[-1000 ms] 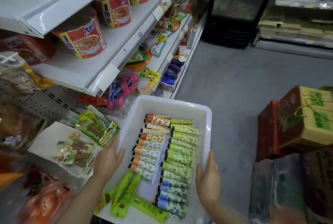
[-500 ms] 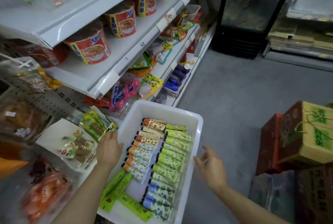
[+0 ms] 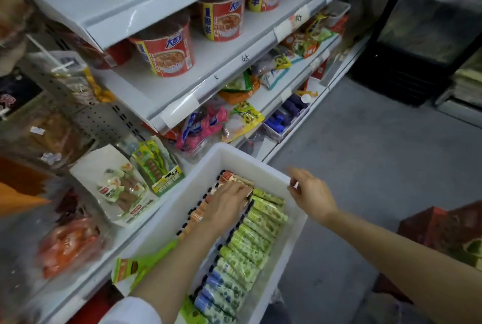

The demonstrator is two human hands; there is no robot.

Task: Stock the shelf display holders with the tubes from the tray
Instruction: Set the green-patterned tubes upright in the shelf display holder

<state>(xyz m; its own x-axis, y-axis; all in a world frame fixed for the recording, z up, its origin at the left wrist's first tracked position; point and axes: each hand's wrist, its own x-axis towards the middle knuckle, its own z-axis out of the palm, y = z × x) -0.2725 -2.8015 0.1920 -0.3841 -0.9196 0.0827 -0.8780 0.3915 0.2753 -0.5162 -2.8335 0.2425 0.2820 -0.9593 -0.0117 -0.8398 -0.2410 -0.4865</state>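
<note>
1. Since half a second ago, our left hand (image 3: 226, 203) has left the tray's edge and now lies palm-down on the orange tubes (image 3: 194, 215), fingers closing on them; whether one is gripped we cannot tell.
2. Our right hand (image 3: 310, 194) pinches the white tray's (image 3: 297, 235) right rim at frame centre.
3. Green tubes (image 3: 257, 232) lie in a row between both hands.

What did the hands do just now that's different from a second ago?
The left hand let go of the white tray's left rim and moved in onto the orange tubes. The right hand left the near right rim and slid forward to the far right corner; whether it grips there is unclear. The green tubes and blue tubes stayed in their row.
</note>
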